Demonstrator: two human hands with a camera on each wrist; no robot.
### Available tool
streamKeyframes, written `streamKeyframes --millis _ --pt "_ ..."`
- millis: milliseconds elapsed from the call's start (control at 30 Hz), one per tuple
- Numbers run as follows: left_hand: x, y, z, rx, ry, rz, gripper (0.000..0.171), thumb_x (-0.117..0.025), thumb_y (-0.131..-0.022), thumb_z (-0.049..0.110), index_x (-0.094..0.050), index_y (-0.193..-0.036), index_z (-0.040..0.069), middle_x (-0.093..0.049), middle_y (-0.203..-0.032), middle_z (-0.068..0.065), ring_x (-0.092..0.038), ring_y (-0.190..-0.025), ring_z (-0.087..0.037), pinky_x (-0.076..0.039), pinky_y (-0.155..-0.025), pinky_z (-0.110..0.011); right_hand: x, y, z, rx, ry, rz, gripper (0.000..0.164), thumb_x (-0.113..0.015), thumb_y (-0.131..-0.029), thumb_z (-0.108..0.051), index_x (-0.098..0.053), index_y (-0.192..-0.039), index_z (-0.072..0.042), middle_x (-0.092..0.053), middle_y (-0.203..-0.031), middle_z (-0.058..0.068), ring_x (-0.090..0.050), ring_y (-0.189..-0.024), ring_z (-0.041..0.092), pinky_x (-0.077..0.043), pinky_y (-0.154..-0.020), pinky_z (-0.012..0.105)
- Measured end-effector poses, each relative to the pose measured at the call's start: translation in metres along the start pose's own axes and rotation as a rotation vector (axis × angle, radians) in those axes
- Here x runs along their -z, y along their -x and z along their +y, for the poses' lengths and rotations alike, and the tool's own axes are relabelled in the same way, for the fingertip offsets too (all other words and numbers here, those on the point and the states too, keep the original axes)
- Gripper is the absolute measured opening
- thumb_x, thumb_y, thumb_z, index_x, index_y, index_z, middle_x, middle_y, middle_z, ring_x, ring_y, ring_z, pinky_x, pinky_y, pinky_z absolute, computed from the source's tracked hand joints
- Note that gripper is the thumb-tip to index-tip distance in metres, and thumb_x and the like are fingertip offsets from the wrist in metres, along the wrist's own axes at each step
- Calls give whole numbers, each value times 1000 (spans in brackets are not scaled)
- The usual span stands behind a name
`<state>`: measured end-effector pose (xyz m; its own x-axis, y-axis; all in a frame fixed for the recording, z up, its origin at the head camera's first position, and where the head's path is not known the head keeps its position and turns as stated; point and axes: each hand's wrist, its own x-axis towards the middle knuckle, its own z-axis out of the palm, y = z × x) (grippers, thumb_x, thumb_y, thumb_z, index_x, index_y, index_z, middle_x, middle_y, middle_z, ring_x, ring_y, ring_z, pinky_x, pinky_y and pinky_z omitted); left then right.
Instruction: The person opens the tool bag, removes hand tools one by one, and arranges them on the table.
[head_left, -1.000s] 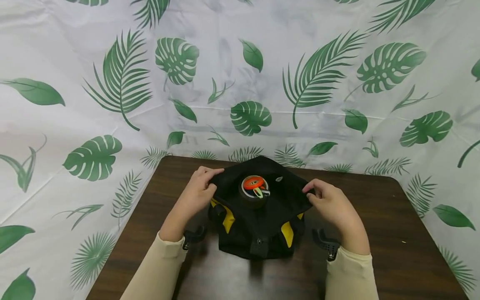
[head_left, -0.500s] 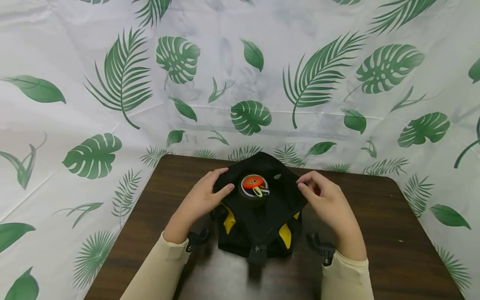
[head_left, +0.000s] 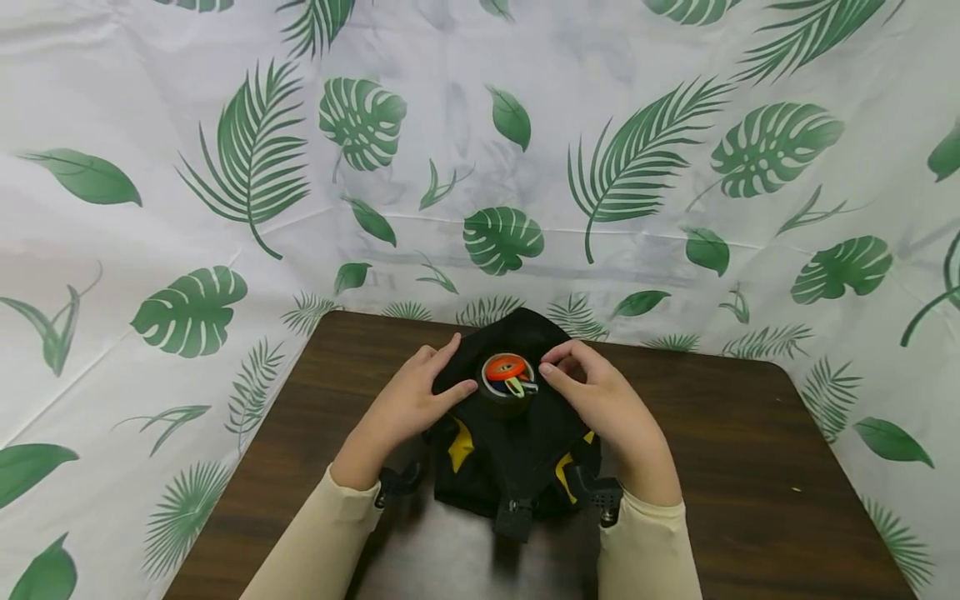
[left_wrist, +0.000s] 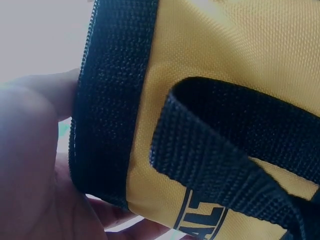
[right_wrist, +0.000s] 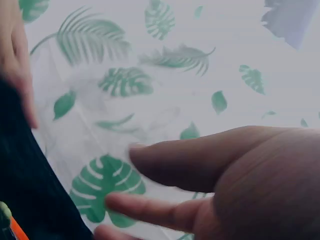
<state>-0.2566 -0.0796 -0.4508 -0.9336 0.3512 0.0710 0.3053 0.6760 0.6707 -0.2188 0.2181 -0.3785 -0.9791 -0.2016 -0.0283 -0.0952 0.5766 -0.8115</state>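
Note:
A black bag with yellow panels (head_left: 517, 467) stands on the table, its black top spread open. In the left wrist view, a yellow side (left_wrist: 235, 40) with a black webbing strap shows. A dark, round, pale-rimmed holder (head_left: 504, 406) in the bag bears an orange disc (head_left: 505, 367) and a light green clip-like piece (head_left: 514, 386). My left hand (head_left: 408, 400) lies along the bag's left rim, thumb and forefinger spread; its other fingers are partly hidden. Right of the holder is my right hand (head_left: 600, 400). Its thumb and forefinger (right_wrist: 155, 207) stand apart with nothing between them.
The dark wooden table (head_left: 720, 450) extends on both sides of the bag. A white sheet with green leaf prints (head_left: 420, 183) hangs behind it and along the sides. A small pale speck (head_left: 797, 489) lies on the table at right.
My right hand has left the bag's right corner and moved left toward the round holder. My left hand has shifted slightly inward, its thumb and forefinger now spread. The bag's right side has drawn in.

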Motion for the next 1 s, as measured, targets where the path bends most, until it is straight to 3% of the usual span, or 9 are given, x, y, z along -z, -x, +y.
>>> streamKeyframes --millis 200,467,733,1000 --pt "3 1 -2 7 8 -33 97 -68 -100 69 -22 -176 32 -53 -153 -15 -61 -129 -34 -52 -115 -58 -2 -34 -7 -101 144 -110 40 -60 -111 -49 -63 -134 -17 -68 -124 14 -66 -107 31 -55 -93 48" --pt "4 3 -1 -8 -13 -80 103 -65 -97 77 -17 -176 32 -47 -164 -18 -57 -143 -38 -48 -119 -63 -4 -74 -4 -162 152 -202 39 -59 -112 -46 -63 -137 -15 -66 -132 21 -65 -108 35 -54 -90 42" --pt "4 3 1 -2 -16 -91 104 -64 -96 78 -20 -177 29 -44 -169 -18 -55 -147 -39 -46 -121 -63 -13 -87 0 -199 225 -169 34 -59 -112 -38 -66 -136 -15 -67 -137 17 -64 -118 35 -54 -106 57" --pt "4 3 1 17 -23 -111 103 -64 -96 79 -18 -176 34 -37 -175 -19 -50 -154 -40 -43 -124 -64 -20 -89 12 -213 238 -226 38 -59 -112 -36 -66 -140 -12 -67 -122 15 -62 -98 29 -54 -88 41"
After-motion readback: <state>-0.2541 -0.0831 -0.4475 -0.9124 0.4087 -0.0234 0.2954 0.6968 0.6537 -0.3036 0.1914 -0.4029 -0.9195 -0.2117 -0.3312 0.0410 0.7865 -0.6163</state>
